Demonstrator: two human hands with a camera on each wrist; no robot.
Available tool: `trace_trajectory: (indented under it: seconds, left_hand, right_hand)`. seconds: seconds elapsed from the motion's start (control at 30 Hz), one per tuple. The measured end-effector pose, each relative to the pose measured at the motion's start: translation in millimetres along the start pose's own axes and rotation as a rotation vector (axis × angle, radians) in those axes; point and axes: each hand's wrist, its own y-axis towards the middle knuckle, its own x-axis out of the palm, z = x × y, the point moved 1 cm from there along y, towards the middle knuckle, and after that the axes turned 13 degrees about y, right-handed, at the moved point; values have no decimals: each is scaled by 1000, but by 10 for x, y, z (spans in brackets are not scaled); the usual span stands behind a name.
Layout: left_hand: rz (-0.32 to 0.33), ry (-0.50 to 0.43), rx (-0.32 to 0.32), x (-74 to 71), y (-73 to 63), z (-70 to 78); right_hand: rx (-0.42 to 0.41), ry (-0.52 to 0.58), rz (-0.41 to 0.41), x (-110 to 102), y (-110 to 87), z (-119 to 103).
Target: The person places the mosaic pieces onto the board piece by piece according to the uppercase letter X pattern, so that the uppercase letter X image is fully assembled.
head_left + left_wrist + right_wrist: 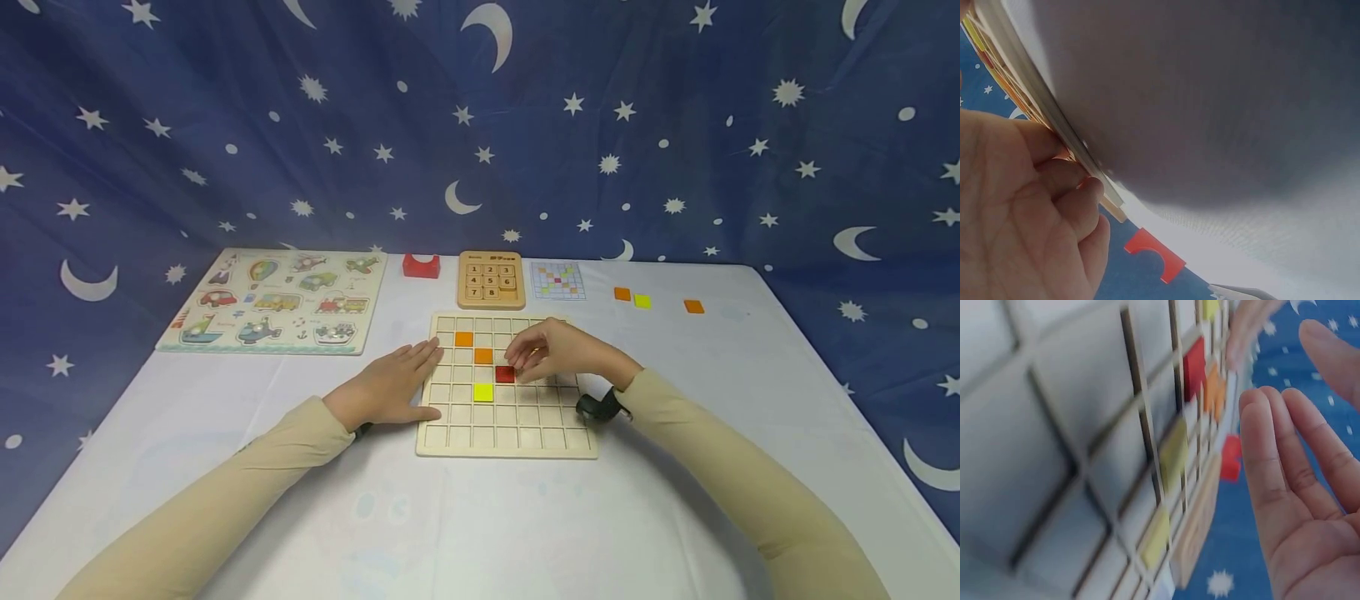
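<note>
A pale wooden grid board [507, 438] lies on the white table in the head view. My left hand [393, 385] rests at its left edge, fingers spread and holding nothing. Over the board's right half hovers my right hand [558, 348], fingers loosely bent beside a red tile [505, 374]. No piece shows between the fingers of the right hand [1300, 487] in the right wrist view. Two orange tiles [483, 356] and a yellow tile [483, 392] sit in the grid. Two more yellow tiles [1174, 456] appear in the right wrist view, hidden behind my hand from the head.
Loose orange tiles [693, 307] and a yellow tile [642, 301] lie at the back right. Behind the board are a colored pattern card [557, 282], a wooden number puzzle [491, 281] and a red notched block [422, 267]. A vehicle picture puzzle [277, 302] lies back left.
</note>
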Motion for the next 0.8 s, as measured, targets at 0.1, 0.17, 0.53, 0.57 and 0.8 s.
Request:
trace_trajectory:
  seconds: [0.1, 0.17, 0.53, 0.57, 0.8]
  left_hand:
    - [2, 2, 1, -13, -3, 8]
    - [3, 3, 2, -22, -7, 10]
    - [10, 2, 16, -28, 18, -43]
    - [17, 0, 18, -31, 24, -48]
    - [21, -3, -15, -69, 98, -116]
  right_hand:
    - [5, 18, 43, -139, -101, 22]
    - [12, 28, 76, -238, -175, 35]
    - [53, 78, 290, -804, -637, 212]
    - [55, 84, 317, -855, -679, 239]
    - [89, 124, 544, -1213, -911, 428]
